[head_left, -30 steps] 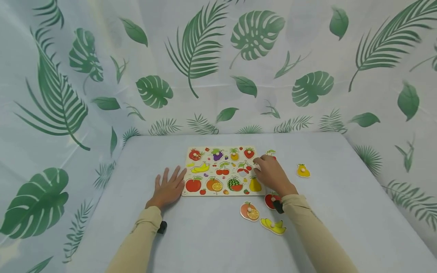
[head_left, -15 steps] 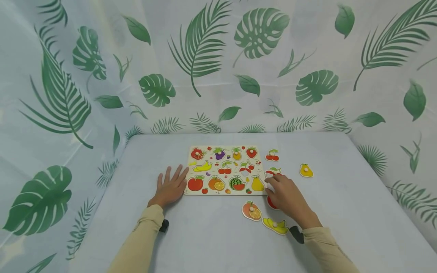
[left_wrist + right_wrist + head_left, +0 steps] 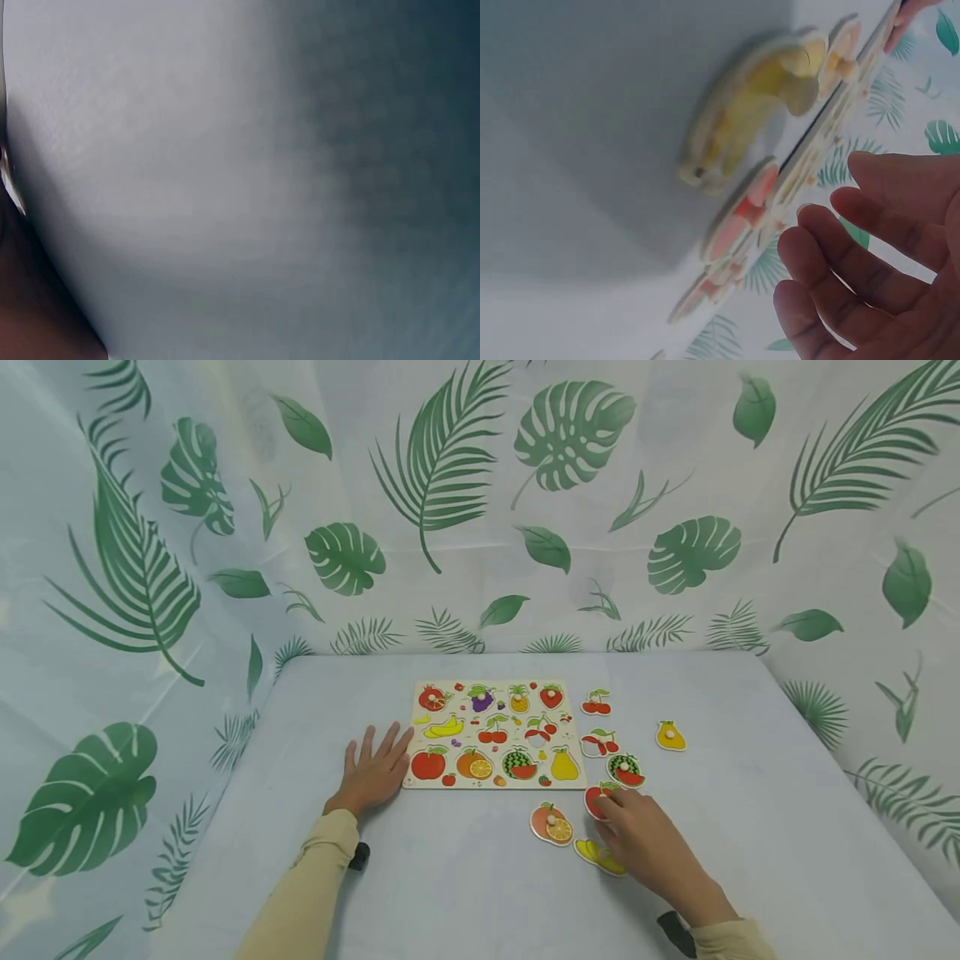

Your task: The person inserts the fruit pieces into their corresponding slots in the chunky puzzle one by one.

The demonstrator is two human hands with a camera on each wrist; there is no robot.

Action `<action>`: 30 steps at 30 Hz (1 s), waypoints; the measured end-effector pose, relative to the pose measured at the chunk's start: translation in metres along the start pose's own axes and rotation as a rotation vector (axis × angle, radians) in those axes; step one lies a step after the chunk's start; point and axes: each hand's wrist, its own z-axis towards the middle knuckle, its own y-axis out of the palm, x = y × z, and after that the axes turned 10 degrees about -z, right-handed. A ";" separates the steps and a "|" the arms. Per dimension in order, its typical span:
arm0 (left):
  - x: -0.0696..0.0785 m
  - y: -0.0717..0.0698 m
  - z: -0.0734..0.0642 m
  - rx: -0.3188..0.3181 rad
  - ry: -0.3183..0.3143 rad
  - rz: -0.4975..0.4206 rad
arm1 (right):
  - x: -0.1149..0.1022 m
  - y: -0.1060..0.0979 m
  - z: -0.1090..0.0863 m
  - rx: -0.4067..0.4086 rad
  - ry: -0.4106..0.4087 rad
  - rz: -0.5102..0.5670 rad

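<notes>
A wooden fruit peg-puzzle board (image 3: 457, 783) lies on the table. In its back row, pomegranate, grape, pineapple and strawberry pieces show round knobs. My left hand (image 3: 371, 777) rests flat with fingers spread at the board's left edge. To the right of the board, my right hand (image 3: 648, 843) hovers by the apple piece (image 3: 595, 802) and banana piece (image 3: 592, 852), partly covering both. Its fingers bend loosely in the right wrist view, with nothing between them. The orange piece (image 3: 551, 823) lies left of the bananas. The left wrist view shows mostly blurred pale surface.
Along the board's right side lie a cherry piece (image 3: 596, 702), a red-and-white fruit piece (image 3: 599, 743) and a watermelon piece (image 3: 626, 769). Farther right is a pear piece (image 3: 671, 735). A leaf-print curtain (image 3: 450, 543) hangs behind the pale table (image 3: 442, 893).
My right hand has drawn back from the board's right edge toward the front, uncovering the cherry, red-and-white and watermelon pieces. My left hand keeps its place; the view shifts slightly.
</notes>
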 end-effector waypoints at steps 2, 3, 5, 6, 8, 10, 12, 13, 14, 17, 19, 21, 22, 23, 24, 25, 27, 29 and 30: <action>0.000 0.000 0.000 0.000 0.000 -0.003 | -0.003 0.000 -0.005 -0.036 0.020 -0.009; 0.000 0.000 0.000 0.000 0.001 -0.003 | -0.005 0.000 -0.008 -0.056 0.030 -0.010; 0.000 0.000 0.000 -0.002 0.000 -0.003 | -0.009 0.001 -0.012 -0.105 0.048 -0.013; 0.000 -0.001 0.000 -0.004 -0.001 -0.004 | -0.010 0.001 -0.014 -0.129 0.054 -0.015; 0.000 -0.001 0.000 -0.004 0.000 -0.004 | -0.013 0.002 -0.017 -0.169 0.066 -0.012; 0.000 0.000 0.000 -0.003 0.001 -0.005 | -0.016 0.003 -0.020 -0.191 0.072 -0.009; 0.000 0.000 -0.001 0.001 0.003 -0.006 | -0.017 0.004 -0.022 -0.195 0.064 -0.017; 0.000 0.000 -0.001 0.003 0.002 -0.003 | -0.018 0.004 -0.024 -0.191 0.058 -0.023; -0.001 0.000 -0.001 0.001 -0.001 0.000 | -0.018 0.004 -0.025 -0.186 0.050 -0.030; -0.001 0.001 -0.001 0.003 0.000 0.003 | -0.019 0.005 -0.027 -0.182 0.039 -0.051; -0.001 0.001 0.000 -0.001 -0.002 0.006 | -0.020 0.006 -0.027 -0.192 0.040 -0.059; 0.000 0.000 0.000 -0.002 0.000 0.001 | -0.020 0.006 -0.026 -0.210 0.043 -0.063; 0.000 0.000 0.000 -0.004 -0.001 0.001 | -0.021 0.007 -0.026 -0.219 0.044 -0.065; 0.000 0.000 0.000 -0.004 0.000 0.000 | -0.021 0.007 -0.025 -0.227 0.046 -0.067; 0.000 0.000 0.000 -0.004 0.001 0.000 | -0.022 0.007 -0.025 -0.233 0.047 -0.069; 0.000 0.000 -0.001 -0.003 0.002 -0.001 | -0.022 0.007 -0.025 -0.237 0.048 -0.071; 0.000 0.000 -0.001 -0.003 0.002 0.000 | -0.023 0.007 -0.024 -0.240 0.050 -0.074; -0.001 0.000 0.000 -0.004 0.001 0.002 | -0.023 0.007 -0.024 -0.238 0.052 -0.073; -0.001 0.000 0.000 -0.004 0.000 0.001 | -0.023 0.007 -0.024 -0.234 0.053 -0.072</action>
